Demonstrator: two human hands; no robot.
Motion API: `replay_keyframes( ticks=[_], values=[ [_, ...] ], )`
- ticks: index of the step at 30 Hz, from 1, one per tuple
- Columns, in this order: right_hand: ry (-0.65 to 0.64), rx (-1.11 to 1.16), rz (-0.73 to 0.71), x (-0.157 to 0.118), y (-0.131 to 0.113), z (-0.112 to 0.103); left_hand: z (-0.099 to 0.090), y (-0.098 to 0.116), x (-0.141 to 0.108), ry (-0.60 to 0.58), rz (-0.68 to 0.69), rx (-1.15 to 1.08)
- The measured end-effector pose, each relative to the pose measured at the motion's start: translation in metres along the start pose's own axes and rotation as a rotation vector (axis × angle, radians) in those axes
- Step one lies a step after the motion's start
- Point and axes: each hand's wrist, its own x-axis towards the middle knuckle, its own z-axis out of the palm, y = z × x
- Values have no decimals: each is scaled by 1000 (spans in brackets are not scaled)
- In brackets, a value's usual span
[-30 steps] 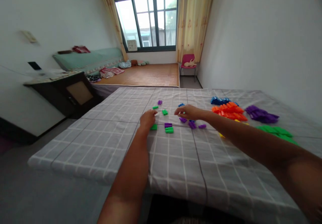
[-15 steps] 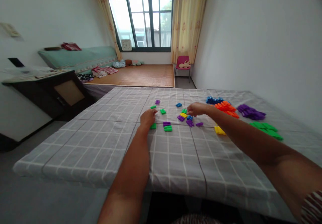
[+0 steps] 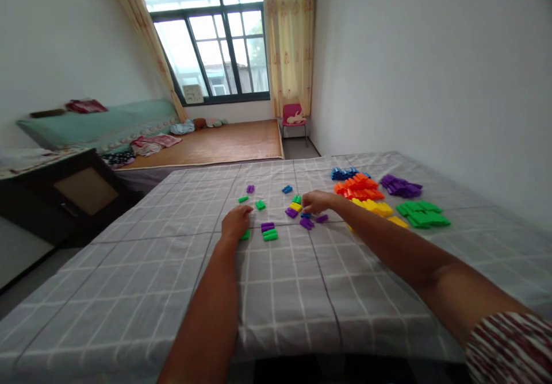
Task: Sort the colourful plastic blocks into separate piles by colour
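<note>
My left hand (image 3: 236, 221) rests on the table with curled fingers, partly covering a green plastic piece (image 3: 245, 235). Whatever it may hold is hidden. Over the middle group my right hand (image 3: 318, 201) is closed, fingertips pointing down beside a blue piece (image 3: 306, 215); I cannot make out what is between them. A yellow piece (image 3: 295, 206), purple pieces (image 3: 291, 213) and a green one (image 3: 296, 199) lie just left of it. Between the hands are a green pair (image 3: 270, 234) with a purple pair (image 3: 268, 226) behind, and another green piece (image 3: 260, 204).
Piles of orange (image 3: 357, 187), yellow (image 3: 373, 207), blue (image 3: 345, 173), purple (image 3: 401, 186) and green pieces (image 3: 422, 214) lie at the right. A checked cloth (image 3: 150, 280) covers the table. Beyond it stand a bed (image 3: 224, 142), a dark cabinet (image 3: 81, 188) and a pink chair (image 3: 293, 114).
The camera view has turned to the right, so everything appears further left. Both hands stay at about the same places on the table. More of the yellow pile shows beside my right forearm.
</note>
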Motion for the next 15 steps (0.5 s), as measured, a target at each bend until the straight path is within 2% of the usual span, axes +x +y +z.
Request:
replay_keyframes(
  ticks=[4, 7, 9, 11, 15],
  values=[
    [142, 282, -123, 0, 4, 15, 1, -3, 3, 4, 24, 4],
    [195, 460, -279, -7, 13, 6, 4, -8, 5, 5, 42, -8],
    [235, 551, -377, -14, 28, -14, 5, -12, 5, 3, 50, -24],
    [324, 636, -382, -21, 57, -44, 7, -15, 6, 3, 41, -39],
    [633, 722, -150, -30, 144, -106, 8, -20, 8, -5, 5, -41]
  ],
)
